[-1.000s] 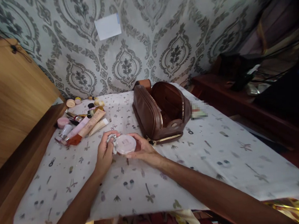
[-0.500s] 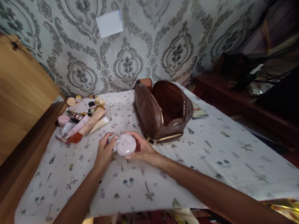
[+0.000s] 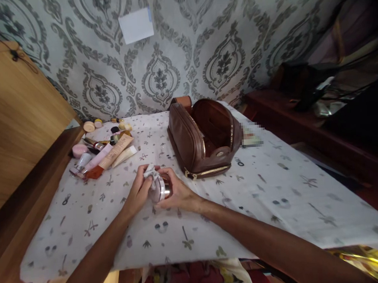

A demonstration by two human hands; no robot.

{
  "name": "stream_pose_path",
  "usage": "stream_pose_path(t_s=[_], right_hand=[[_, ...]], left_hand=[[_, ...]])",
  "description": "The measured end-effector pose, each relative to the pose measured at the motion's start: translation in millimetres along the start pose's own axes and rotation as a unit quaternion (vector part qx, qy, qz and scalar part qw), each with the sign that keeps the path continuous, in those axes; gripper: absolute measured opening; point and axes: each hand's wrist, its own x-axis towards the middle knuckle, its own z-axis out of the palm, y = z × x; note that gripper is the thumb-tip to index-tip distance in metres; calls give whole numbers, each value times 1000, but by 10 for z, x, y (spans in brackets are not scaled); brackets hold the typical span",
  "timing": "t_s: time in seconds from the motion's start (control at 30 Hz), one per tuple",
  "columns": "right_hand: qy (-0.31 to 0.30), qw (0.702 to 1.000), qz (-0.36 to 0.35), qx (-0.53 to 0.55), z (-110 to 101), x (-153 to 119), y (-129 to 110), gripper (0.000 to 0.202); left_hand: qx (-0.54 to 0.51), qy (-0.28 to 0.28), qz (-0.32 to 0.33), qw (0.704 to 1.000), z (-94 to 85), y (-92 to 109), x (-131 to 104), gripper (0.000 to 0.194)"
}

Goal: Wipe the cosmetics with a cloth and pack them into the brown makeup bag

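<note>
My right hand (image 3: 179,192) is wrapped around a round cosmetic jar (image 3: 162,190) with a pale lid and a shiny rose-gold side. The jar is tilted on its side, its lid turned left. My left hand (image 3: 140,188) pinches a crumpled whitish cloth or tissue (image 3: 152,175) and presses it against the lid's edge. Both hands are above the printed cloth on the table, in front of a brown makeup bag (image 3: 189,137). The bag gapes at the top, its zipper undone, with a dark interior.
A pile of cosmetics lies at the left, with a peach tube (image 3: 116,151), a cream tube (image 3: 124,156) and a pink jar (image 3: 79,150). Behind it are small round pots (image 3: 89,126). A wooden panel (image 3: 22,103) borders the left, a dark red ledge (image 3: 279,115) the right.
The jar has been turned from its lid facing me to lying sideways, so its metallic side shows. My left hand has brought the cloth over onto the lid's edge.
</note>
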Motion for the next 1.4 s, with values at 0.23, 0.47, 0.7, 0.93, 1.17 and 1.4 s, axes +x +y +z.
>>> stream_pose_path(t_s=[0.23, 0.47, 0.7, 0.93, 1.17, 1.4], right_hand=[[-4, 1000, 5, 29, -26, 28, 49, 75], [31, 999, 9, -20, -45, 35, 90, 78], [6, 999, -13, 41, -43, 61, 120, 78], [43, 996, -11, 81, -77, 89, 90, 75], [45, 981, 1, 189, -97, 97, 11, 69], [3, 966, 51, 252, -118, 74, -52, 65]], left_hand=[[48, 26, 37, 998, -125, 8, 75, 20], [70, 4, 89, 994, -127, 96, 23, 24], [96, -33, 187, 977, -135, 102, 0, 24], [154, -52, 227, 960, -102, 132, -27, 28], [206, -51, 246, 946, -121, 117, -25, 40], [176, 90, 110, 974, -119, 62, -16, 33]])
